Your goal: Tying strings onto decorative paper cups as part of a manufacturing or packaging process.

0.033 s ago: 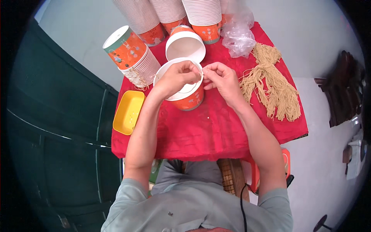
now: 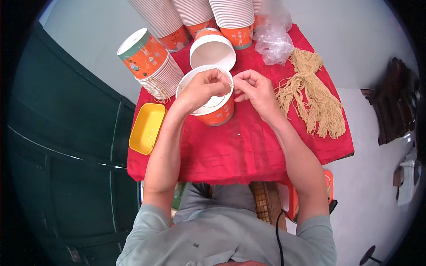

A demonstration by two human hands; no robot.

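An orange paper bucket with a white rim stands in front of me on the red cloth. My left hand reaches over its mouth, thumb and fingers pinched at the right side of the rim. Just outside that rim, my right hand pinches close to the left fingertips. Between the two hands shows a bit of thin tan cord, held by both; its exact path through the fingers is too small to follow. Part of the bucket's inside is hidden by my left hand.
A bundle of tan cords lies to the right. Behind the bucket, another bucket lies tipped, before tall bucket stacks and a clear plastic bag. Leftward are a leaning bucket stack and a yellow tray.
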